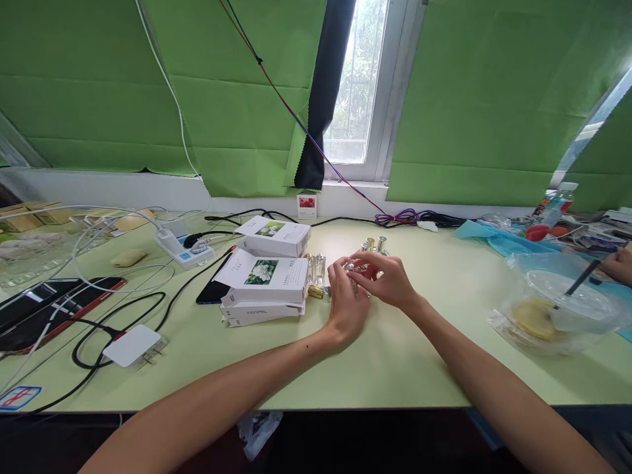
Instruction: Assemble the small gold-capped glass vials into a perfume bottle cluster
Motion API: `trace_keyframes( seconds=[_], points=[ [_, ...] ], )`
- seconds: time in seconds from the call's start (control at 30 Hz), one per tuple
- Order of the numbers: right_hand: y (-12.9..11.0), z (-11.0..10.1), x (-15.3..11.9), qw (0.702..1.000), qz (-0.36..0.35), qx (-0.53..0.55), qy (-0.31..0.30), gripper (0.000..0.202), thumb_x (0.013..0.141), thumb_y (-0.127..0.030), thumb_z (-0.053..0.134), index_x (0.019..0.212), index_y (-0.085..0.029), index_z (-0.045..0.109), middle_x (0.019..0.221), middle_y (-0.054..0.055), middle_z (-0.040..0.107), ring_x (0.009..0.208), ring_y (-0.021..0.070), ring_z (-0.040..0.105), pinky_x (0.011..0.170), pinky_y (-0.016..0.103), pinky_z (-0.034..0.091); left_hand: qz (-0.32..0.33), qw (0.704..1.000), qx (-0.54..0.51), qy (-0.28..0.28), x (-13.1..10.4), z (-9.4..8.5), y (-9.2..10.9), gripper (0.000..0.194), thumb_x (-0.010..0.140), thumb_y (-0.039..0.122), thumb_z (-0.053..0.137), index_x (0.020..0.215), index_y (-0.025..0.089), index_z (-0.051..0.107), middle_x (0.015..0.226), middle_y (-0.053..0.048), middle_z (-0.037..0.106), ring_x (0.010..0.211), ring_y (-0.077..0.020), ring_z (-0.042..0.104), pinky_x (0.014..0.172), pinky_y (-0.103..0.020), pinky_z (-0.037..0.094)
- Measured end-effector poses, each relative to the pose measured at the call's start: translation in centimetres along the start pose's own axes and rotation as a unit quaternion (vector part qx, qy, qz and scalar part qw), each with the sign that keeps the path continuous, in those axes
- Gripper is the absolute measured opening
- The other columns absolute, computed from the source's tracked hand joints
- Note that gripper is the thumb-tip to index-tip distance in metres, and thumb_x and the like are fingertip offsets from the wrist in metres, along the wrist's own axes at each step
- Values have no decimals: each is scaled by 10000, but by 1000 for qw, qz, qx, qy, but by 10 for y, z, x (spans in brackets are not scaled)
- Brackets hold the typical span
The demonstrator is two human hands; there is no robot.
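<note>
My left hand is curled around a small glass bottle that my fingers mostly hide. From the right, my right hand closes its fingertips on the top of the same bottle. Just behind my hands stand several small bottles with gold or silver tops. More clear glass bottles are to the left of my left hand, with a gold cap in front of them. White boxes with a flower picture lie stacked farther left, their flaps open.
A dark phone lies partly under the boxes. Cables, a white charger and a power strip occupy the left side. At right are a lidded plastic cup in a clear bag and another person's hand.
</note>
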State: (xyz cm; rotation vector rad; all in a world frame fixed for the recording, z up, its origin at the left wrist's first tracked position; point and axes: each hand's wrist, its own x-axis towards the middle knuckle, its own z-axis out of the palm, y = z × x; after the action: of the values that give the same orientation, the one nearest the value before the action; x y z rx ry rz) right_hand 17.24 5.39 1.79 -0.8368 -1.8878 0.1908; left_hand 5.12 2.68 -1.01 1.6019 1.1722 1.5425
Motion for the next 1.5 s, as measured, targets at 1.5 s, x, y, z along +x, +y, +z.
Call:
trace_keyframes(
  seconds=[1.5],
  points=[
    [-4,-15,8,983,57,-122,-125,367,885,-279,506,566,-212,339,495,-63,338,503,100,246,536,263,244,50,995,71,58,9,-5,3,218,1006,303,430,1140,195,563,1195,-113,538,1171,-228,548,1041,-426,461]
  ],
)
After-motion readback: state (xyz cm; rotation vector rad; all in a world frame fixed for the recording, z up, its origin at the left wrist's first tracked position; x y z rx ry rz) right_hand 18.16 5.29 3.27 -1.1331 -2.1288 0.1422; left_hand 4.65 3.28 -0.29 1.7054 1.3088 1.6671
